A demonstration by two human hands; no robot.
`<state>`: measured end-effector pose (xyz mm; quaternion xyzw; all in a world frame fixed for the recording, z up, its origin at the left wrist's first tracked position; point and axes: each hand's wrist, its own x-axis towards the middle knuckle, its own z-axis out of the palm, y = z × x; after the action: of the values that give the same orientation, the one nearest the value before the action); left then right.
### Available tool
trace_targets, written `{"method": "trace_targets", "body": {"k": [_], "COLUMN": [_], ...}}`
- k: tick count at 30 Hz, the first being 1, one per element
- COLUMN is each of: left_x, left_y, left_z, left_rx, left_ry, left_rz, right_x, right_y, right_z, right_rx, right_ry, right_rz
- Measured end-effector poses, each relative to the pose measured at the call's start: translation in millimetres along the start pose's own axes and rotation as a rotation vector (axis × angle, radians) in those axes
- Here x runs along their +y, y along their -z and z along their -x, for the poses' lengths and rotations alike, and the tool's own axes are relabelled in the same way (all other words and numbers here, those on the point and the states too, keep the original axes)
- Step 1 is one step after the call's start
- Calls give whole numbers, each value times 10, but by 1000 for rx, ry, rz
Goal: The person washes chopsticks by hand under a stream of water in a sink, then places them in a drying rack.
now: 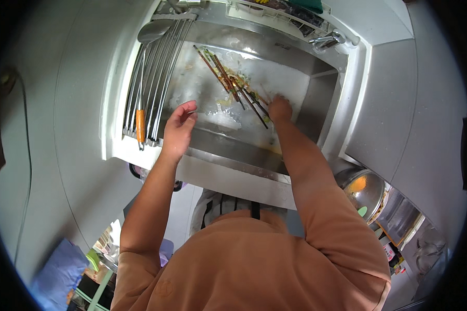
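Chopsticks [227, 79], several of them brown and dark, lie in a loose bundle across the floor of a wet stainless steel sink [323, 103]. Food scraps [244, 82] are tangled among them. My right hand [281, 109] is down in the sink at their lower right ends, its fingertips mostly hidden, so I cannot tell if it grips any. Above the sink's near left side, my left hand [181, 126] is empty, with its thumb apart from loosely curled fingers.
A metal roll-up rack [161, 77] spans the sink's left side, and a ladle [140, 120] with an orange-brown handle rests on it. The faucet [329, 41] stands at the back right. Below the right counter sits a steel bowl [367, 190].
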<state>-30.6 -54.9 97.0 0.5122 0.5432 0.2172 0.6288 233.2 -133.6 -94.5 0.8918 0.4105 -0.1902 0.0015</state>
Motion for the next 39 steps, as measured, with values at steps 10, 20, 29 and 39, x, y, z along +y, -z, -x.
{"method": "trace_targets", "body": {"k": [10,20,29,39], "left_x": [-55,-7,-66,0], "left_y": [-33,28,53,143], "left_z": [-522,-569,-474,-375], "left_rx": [-134,-237,-246,-217], "left_ry": [50,16,29,18], "left_rz": [-50,-12,29,24], "right_x": [-154,-244,-390,-555], "right_y": [-89,315,47,212], "right_z": [291,453,480,287], "right_rx": [31,-165,-217,-179], "right_ry": [242,8,84,57], "right_rz": [102,-156,-167,-220]}}
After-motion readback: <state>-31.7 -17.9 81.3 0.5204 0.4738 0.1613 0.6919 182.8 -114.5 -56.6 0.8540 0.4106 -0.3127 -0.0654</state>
